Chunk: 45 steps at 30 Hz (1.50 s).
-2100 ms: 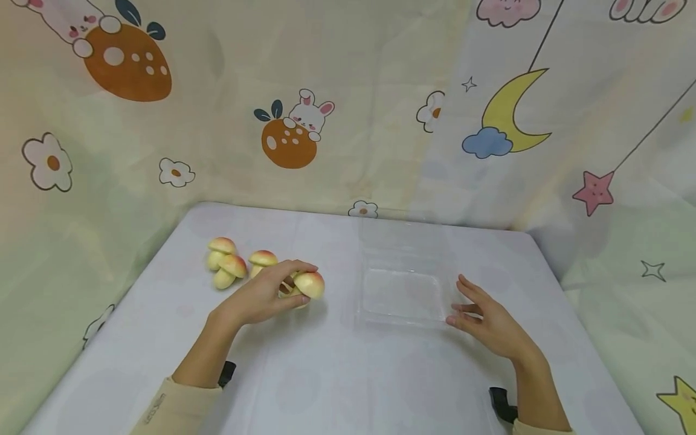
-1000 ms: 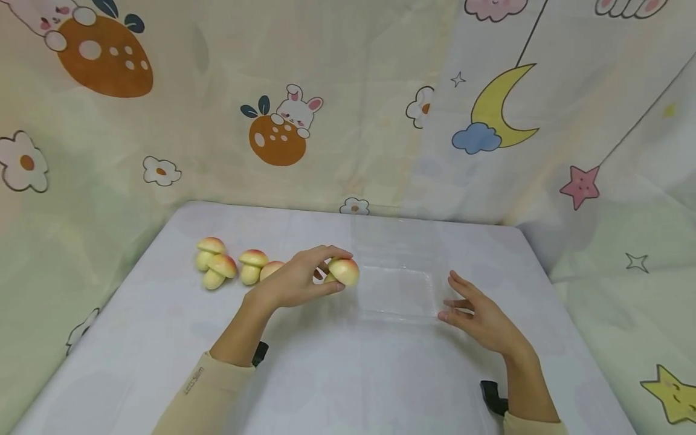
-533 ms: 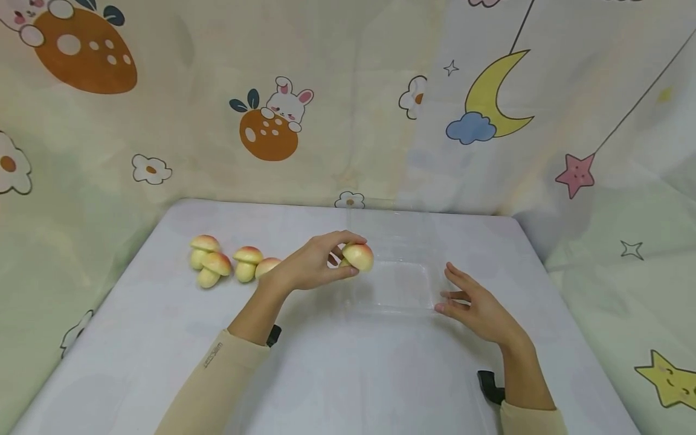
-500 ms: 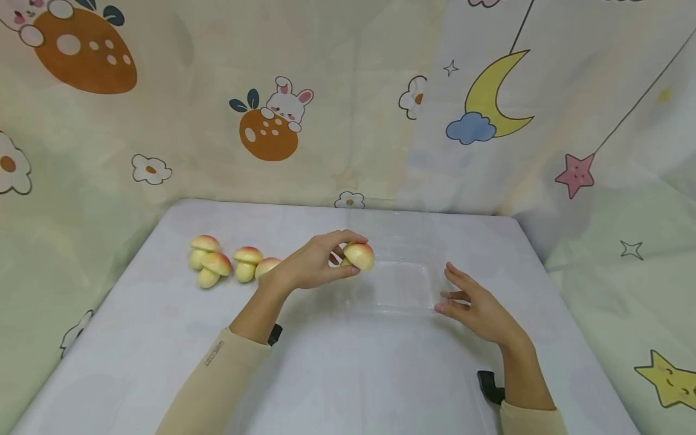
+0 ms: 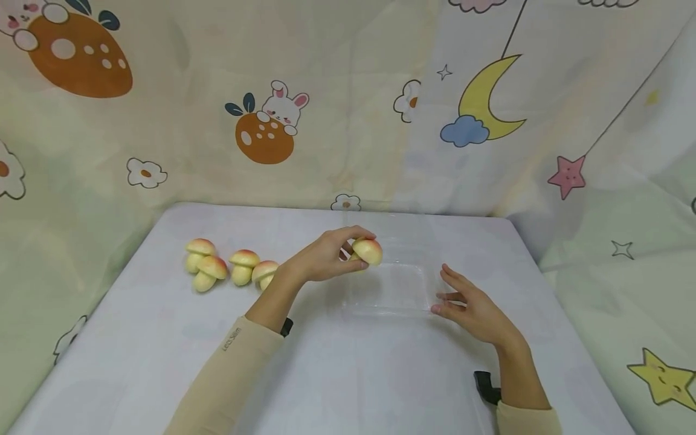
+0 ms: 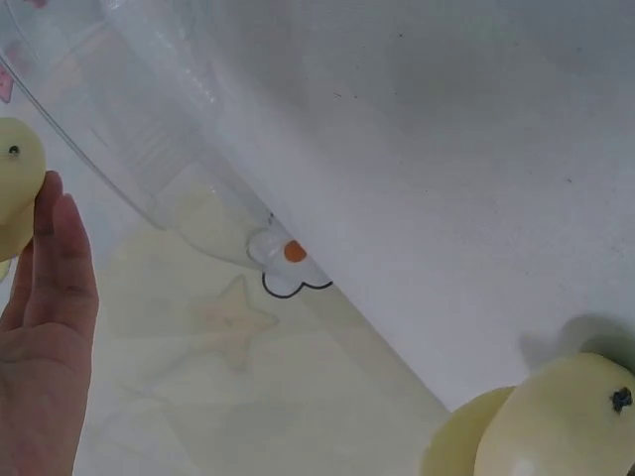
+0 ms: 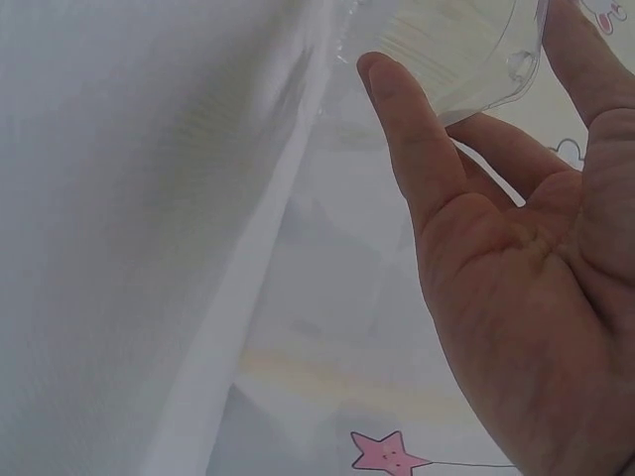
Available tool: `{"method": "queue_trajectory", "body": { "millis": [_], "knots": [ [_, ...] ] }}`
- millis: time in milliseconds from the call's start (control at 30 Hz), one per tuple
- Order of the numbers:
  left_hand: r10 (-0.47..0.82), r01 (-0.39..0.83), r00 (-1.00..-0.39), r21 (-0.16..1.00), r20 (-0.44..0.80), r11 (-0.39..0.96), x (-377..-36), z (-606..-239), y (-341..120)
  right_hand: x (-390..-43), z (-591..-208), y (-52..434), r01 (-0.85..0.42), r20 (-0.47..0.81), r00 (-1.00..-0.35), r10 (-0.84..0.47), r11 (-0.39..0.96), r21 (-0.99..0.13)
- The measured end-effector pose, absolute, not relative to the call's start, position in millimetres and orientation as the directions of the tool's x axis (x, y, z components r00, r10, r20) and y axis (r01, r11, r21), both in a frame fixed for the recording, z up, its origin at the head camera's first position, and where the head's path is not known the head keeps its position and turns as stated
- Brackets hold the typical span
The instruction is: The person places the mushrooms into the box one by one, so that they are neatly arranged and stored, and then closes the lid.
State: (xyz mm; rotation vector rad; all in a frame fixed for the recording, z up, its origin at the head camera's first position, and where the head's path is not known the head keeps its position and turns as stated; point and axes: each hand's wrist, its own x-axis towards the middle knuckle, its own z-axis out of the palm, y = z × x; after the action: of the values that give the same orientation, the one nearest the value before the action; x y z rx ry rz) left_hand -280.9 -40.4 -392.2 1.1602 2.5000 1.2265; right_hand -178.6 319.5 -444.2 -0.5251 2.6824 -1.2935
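Note:
My left hand (image 5: 328, 254) pinches a toy mushroom (image 5: 368, 251) with a yellow stem and red-tinged cap, holding it above the left part of a clear plastic box (image 5: 388, 313). In the left wrist view only part of that mushroom (image 6: 18, 178) shows at the left edge. My right hand (image 5: 478, 311) is at the box's right side, fingers spread and relaxed; in the right wrist view they lie against the clear wall (image 7: 476, 59). The box's lid (image 5: 388, 226) stands folded back behind it. More mushrooms (image 5: 243, 266) lie left of my left arm.
Several mushrooms sit on the white-covered table (image 5: 348, 374), two of them touching at the far left (image 5: 211, 272). One mushroom (image 5: 264, 273) is partly hidden by my left forearm. A patterned curtain (image 5: 348, 121) hangs along the table's back and sides.
My left hand has carried the mushroom from beside the others rightward and away from me, to above the box. The right hand stays by the box. The head view has shifted slightly.

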Motion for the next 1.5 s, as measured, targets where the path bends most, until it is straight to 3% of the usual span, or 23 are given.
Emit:
{"method": "queue_trajectory", "body": {
  "millis": [333,1000,1500],
  "knots": [
    [0.680,0.557,-0.710,0.738,0.184,0.381,-290.7,-396.6,-27.8,-178.4,-444.6,318.3,-0.247,0.042,-0.937,-0.348,0.569,-0.784],
    [0.753,0.551,-0.651,0.739,0.091,0.387,-291.9,-402.2,10.1,-177.9,-448.7,320.0,-0.234,0.045,-0.943,-0.329,0.561,-0.794],
    [0.757,0.506,-0.647,0.691,-0.091,0.516,-302.9,-387.6,34.3,-176.1,-449.4,317.9,-0.235,0.052,-0.943,-0.328,0.546,-0.804]
  ]
}}
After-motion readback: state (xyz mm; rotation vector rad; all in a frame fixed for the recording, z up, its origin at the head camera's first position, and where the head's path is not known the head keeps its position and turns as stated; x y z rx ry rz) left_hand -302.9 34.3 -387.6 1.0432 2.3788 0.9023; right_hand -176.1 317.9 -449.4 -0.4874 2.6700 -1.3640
